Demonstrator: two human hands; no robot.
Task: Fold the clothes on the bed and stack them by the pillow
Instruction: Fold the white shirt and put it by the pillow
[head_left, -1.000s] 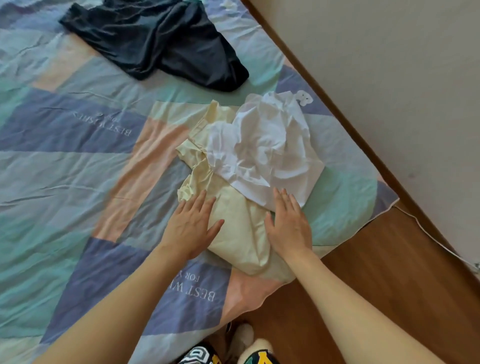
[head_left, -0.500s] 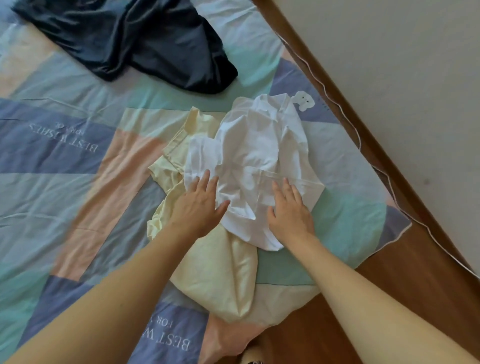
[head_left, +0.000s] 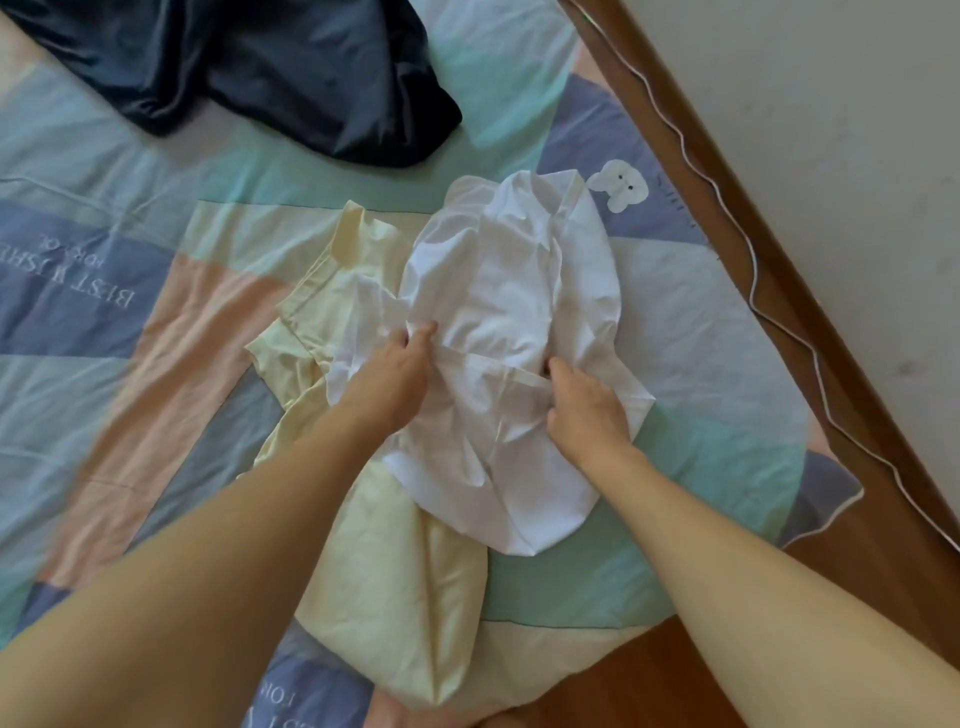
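Bed (head_left: 130, 395), patchwork sheet, fills most of the view, so it works as the folding surface. No pillow in view, so the stacking spot can't be placed. Wood frame (head_left: 810, 332) and wall (head_left: 831, 130) run along the right; the pile sits at the corner nearest the person, likely for easy reach.

Dark garment (head_left: 291, 73) lies crumpled at the far top, well apart from the hands, unfolded. Judged: left for later.

Yellow garment (head_left: 395, 587) lies spread underneath, near end hanging toward the bed edge, partly covered by the white one. It is at the bottom, so it probably has to wait until the top piece is lifted off.

White garment (head_left: 498, 374) sits crumpled on top of the yellow one, centre of view. A hem or fold line runs across its middle between the two hands.

Left hand (head_left: 384, 379) grips the white cloth at the left end of that line, fingers curled and pinching fabric. Right hand (head_left: 587, 410) grips it at the right end, fingers curled into the cloth; fingertips mostly hidden in the folds. Two-point hold on one edge suggests the aim is to lift and shake it flat, or separate it from the yellow one.

Judged: early in the task, nothing folded or stacked yet.
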